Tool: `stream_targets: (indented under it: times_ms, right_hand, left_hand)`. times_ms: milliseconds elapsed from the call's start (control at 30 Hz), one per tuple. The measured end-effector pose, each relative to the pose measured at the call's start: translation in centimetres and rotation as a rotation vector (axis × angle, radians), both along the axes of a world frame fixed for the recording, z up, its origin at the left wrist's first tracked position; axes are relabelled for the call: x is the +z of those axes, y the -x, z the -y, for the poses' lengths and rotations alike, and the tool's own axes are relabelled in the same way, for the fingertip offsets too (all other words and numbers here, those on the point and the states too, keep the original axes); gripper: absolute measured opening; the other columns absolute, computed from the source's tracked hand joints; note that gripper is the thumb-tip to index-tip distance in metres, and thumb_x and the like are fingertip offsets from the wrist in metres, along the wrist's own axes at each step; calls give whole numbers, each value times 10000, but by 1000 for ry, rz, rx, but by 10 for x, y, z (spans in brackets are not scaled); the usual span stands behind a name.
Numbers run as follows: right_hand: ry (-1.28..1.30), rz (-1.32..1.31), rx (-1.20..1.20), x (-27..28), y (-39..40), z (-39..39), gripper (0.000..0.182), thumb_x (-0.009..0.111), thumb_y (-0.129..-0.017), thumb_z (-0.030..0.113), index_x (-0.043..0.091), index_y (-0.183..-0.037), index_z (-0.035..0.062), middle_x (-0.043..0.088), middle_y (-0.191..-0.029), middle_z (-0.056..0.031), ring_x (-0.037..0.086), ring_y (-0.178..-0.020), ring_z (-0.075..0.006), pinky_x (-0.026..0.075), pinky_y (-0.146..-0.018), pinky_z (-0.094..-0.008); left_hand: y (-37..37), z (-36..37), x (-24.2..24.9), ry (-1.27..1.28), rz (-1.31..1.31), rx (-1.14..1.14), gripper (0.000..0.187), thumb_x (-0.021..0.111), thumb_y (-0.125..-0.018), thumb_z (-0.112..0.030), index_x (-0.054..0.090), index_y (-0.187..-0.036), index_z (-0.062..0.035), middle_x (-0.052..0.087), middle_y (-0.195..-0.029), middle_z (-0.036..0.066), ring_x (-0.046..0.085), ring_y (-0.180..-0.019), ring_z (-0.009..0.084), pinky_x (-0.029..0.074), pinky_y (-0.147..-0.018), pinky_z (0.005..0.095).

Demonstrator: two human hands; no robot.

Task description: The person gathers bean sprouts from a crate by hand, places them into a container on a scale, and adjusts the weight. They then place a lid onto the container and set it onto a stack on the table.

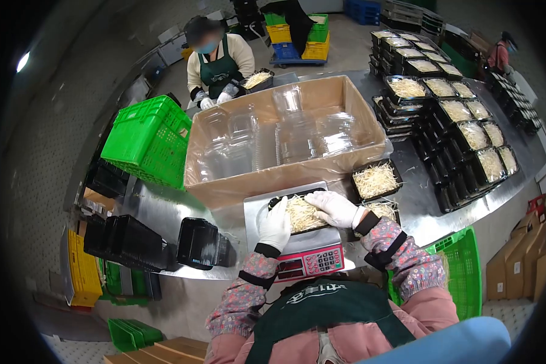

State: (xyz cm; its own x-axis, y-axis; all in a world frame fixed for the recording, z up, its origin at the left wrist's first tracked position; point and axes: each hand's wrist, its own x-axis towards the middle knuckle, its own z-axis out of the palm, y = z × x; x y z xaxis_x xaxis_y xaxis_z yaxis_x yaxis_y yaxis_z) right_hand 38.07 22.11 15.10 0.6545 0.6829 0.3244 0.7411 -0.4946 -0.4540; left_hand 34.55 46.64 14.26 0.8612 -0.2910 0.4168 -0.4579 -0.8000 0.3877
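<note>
A black tray of pale bean sprouts (302,213) rests on the metal plate of a digital scale (314,262) with a pink-edged keypad. My left hand (275,225), in a white glove, holds the tray's left end, its fingers close together. My right hand (335,208), also gloved, lies across the right end, fingers reaching over the sprouts and rim. The tray's underside and parts of my fingers are hidden. Just right of that hand are another filled tray (376,181) and a partly covered tray (382,210).
A large carton (224,191) of clear plastic lids stands behind the scale. Stacked filled trays (455,111) line the right side; empty black trays (198,242) stand left. A green crate (142,139) is beyond them. A co-worker (221,64) holds a tray across the table.
</note>
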Motion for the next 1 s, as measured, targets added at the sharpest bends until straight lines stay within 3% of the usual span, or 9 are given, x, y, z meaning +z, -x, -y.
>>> stream_targets:
  times_ms: [133, 200, 233, 400, 567, 667, 767, 900, 1000]
  right_hand:
    - [-119, -194, -60, 22, 6, 31, 627, 647, -856, 188, 426, -1409, -8, 508, -1356, -236, 462, -1287, -357, 362, -1098, -415]
    - [-454, -484, -163, 16, 10, 44, 631, 667, -855, 148, 422, -1417, 3, 510, -1366, -215, 488, -1264, -345, 373, -1087, -396]
    - [-290, -269, -271, 18, 11, 50, 632, 676, -853, 157, 427, -1415, 9, 509, -1362, -220, 490, -1261, -354, 385, -1077, -392]
    - [-143, -19, -228, 13, 24, 9, 723, 704, -814, 324, 431, -1387, -22, 441, -1414, -266, 420, -1320, -398, 339, -1106, -458]
    - [202, -50, -269, 24, 17, 23, 856, 789, -680, 426, 472, -1367, 24, 426, -1392, -283, 441, -1266, -425, 388, -1045, -469]
    - [198, -169, -235, 18, 12, 34, 569, 749, -729, 343, 625, -1197, 43, 628, -1113, -181, 605, -1029, -330, 492, -868, -409]
    - [231, -138, -296, 30, 23, 23, 306, 694, -771, 282, 694, -988, 66, 669, -873, -138, 657, -856, -312, 516, -754, -416]
    - [184, -53, -282, 14, 23, 18, 180, 652, -791, 252, 706, -809, 81, 655, -731, -151, 659, -719, -346, 520, -700, -442]
    - [81, -140, -312, 33, 20, 35, 169, 645, -800, 239, 715, -825, 87, 674, -765, -157, 667, -747, -338, 526, -704, -427]
  left_hand:
    - [6, -18, 6, 192, -51, -28, 471, 520, -849, -21, 518, -1319, 16, 575, -1277, 219, 514, -1223, 361, 381, -1064, 440]
    - [4, -29, 4, 286, -58, -2, 488, 534, -841, 3, 503, -1328, 29, 528, -1335, 236, 480, -1266, 383, 350, -1098, 429]
    - [3, -28, 5, 227, -35, -1, 510, 571, -842, -52, 490, -1340, 24, 512, -1355, 236, 465, -1278, 387, 341, -1098, 445]
    - [2, 16, 29, -144, 46, -130, 664, 671, -823, -289, 455, -1381, 0, 492, -1385, 210, 428, -1307, 378, 333, -1072, 497]
    - [-25, 33, 12, -230, -156, -267, 705, 667, -818, -409, 462, -1381, -37, 545, -1285, 154, 487, -1178, 339, 384, -998, 468]
    - [-31, 36, 11, -281, -245, -252, 697, 648, -829, -428, 467, -1375, -34, 562, -1228, 144, 509, -1087, 333, 404, -969, 458]
    - [-27, 37, 10, -290, -216, -241, 697, 644, -834, -436, 469, -1376, -33, 561, -1231, 144, 507, -1092, 336, 408, -967, 461]
    - [-20, 36, 17, -237, -192, -244, 723, 688, -815, -438, 474, -1374, -31, 553, -1269, 158, 505, -1136, 340, 414, -982, 455]
    - [-15, 25, 30, -135, -175, -241, 723, 746, -784, -400, 501, -1346, -17, 555, -1300, 191, 521, -1192, 338, 412, -1018, 435]
